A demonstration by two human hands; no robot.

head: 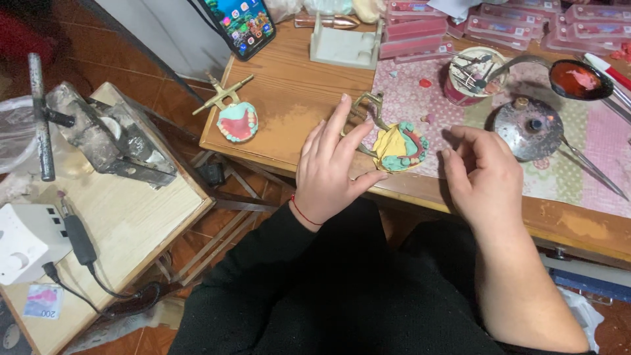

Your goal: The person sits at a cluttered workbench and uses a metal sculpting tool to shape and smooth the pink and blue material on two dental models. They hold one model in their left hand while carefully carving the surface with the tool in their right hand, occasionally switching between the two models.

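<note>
A yellow and green dental model with a row of teeth (401, 147) sits in a brass hinged frame (369, 112) near the front edge of the wooden table (289, 92). My left hand (333, 167) hovers beside it on the left, fingers spread, fingertips touching or nearly touching the brass frame. My right hand (482, 172) is just to the right of the model, fingers loosely curled, holding nothing. A second model, pink and green with teeth (238, 122), lies on another brass frame at the table's left corner.
A round metal burner (529, 126), a ladle with red wax (578, 80), a cup of tools (474, 73), pink boxes (414, 29) and a phone (243, 25) stand farther back. A low side table (125, 223) at left holds a metal press (108, 138) and a white control box (26, 243).
</note>
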